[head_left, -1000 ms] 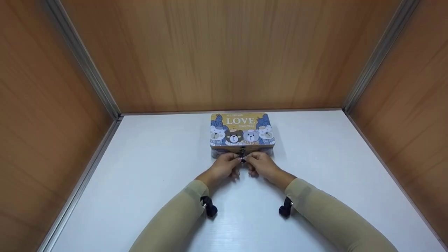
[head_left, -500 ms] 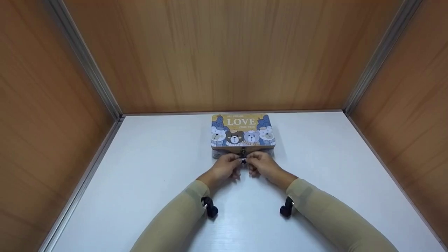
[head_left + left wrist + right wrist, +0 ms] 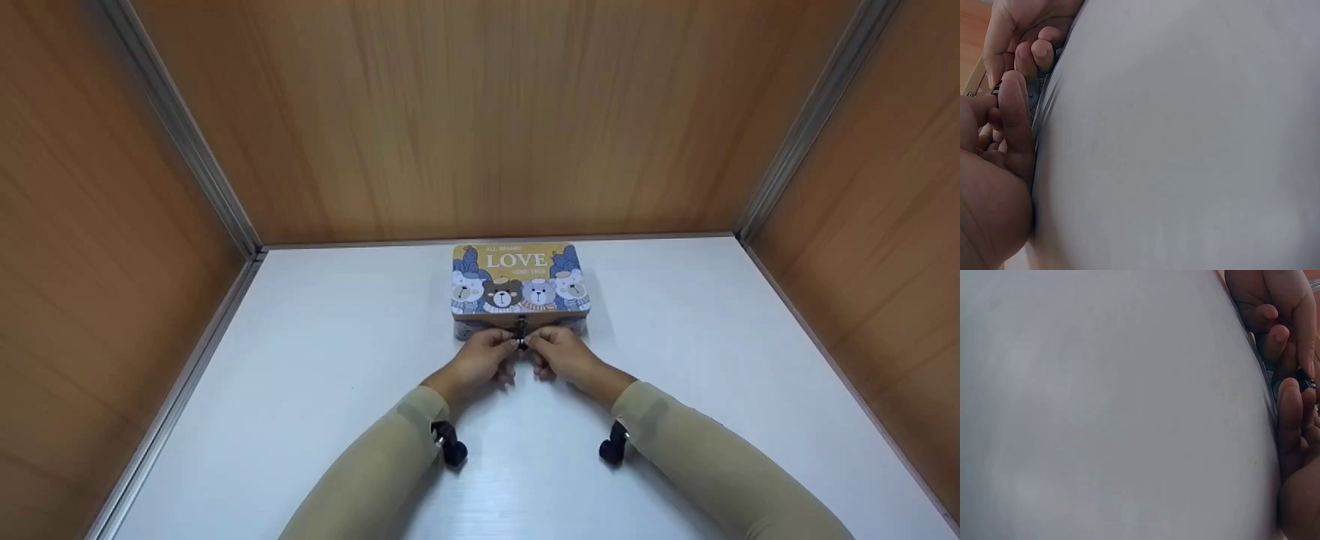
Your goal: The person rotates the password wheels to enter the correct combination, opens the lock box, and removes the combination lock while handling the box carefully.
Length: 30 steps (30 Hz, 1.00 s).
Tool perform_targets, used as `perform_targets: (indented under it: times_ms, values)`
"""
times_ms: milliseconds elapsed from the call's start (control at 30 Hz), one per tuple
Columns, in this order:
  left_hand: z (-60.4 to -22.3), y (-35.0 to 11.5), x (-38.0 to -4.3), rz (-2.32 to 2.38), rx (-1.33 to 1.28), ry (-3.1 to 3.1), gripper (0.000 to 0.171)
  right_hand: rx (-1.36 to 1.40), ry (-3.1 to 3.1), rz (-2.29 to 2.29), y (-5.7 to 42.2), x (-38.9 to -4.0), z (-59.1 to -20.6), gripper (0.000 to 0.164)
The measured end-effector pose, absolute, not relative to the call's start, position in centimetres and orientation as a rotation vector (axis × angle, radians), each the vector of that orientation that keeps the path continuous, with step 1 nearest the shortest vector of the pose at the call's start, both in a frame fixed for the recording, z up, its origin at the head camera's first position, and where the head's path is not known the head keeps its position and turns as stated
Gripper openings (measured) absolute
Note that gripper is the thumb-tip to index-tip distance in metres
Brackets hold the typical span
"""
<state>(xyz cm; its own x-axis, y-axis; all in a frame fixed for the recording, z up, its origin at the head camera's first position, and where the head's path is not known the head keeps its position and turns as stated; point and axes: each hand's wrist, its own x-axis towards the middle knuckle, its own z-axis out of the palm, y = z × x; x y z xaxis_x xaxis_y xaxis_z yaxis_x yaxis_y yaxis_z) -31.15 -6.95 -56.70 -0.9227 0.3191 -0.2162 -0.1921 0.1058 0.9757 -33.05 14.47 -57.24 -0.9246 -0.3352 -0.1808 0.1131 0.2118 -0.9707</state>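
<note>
A tin box (image 3: 517, 259) with a lid printed with bears and the word LOVE stands on the white table, lid down. From the latch (image 3: 520, 324) at its front hangs a small dark padlock (image 3: 522, 344), which shows ridges in the right wrist view. My left hand (image 3: 480, 355) pinches the padlock from the left between thumb and forefinger. On the other side my right hand (image 3: 566, 355) pinches it the same way. The fingers hide most of the padlock, and the other fingers of both hands curl beneath.
The white tabletop (image 3: 337, 322) spreads around the box. Behind it rises a wood-grain panel (image 3: 480, 120), with similar panels at left and right joined by metal corner strips (image 3: 195, 142). A black wrist camera (image 3: 452, 448) sits under each sleeve.
Both hands stay at the padlock, with only slight finger movement. The box stays in place, its lid down.
</note>
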Motion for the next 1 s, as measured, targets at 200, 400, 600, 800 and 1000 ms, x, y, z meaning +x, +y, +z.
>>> perform_targets:
  times_ms: [200, 400, 600, 800, 1000]
  values:
    - [-56.71, -6.99, -31.16, 1.858, 0.112, 2.034, 0.023, -0.176, 2.123, -1.787, 14.38, -33.06, -57.19, 0.032]
    - [-56.80, -6.95, -31.18, 1.871, 0.114, 2.024, 0.022, -0.138, 2.098, -1.819, 14.39, -33.01, -57.00, 0.030]
    - [-56.91, -6.97, -31.24, 1.883, 0.113, 2.016, 0.021, -0.107, 2.085, -1.835, 14.23, -32.97, -57.04, 0.017]
    - [-56.97, -7.22, -31.31, 1.914, 0.085, 2.001, 0.023, -0.125, 2.138, -1.802, 14.08, -32.87, -57.22, 0.017]
    - [-56.87, -7.17, -31.30, 1.913, 0.074, 1.992, 0.022, -0.126, 2.163, -1.782, 14.01, -32.84, -57.17, 0.022]
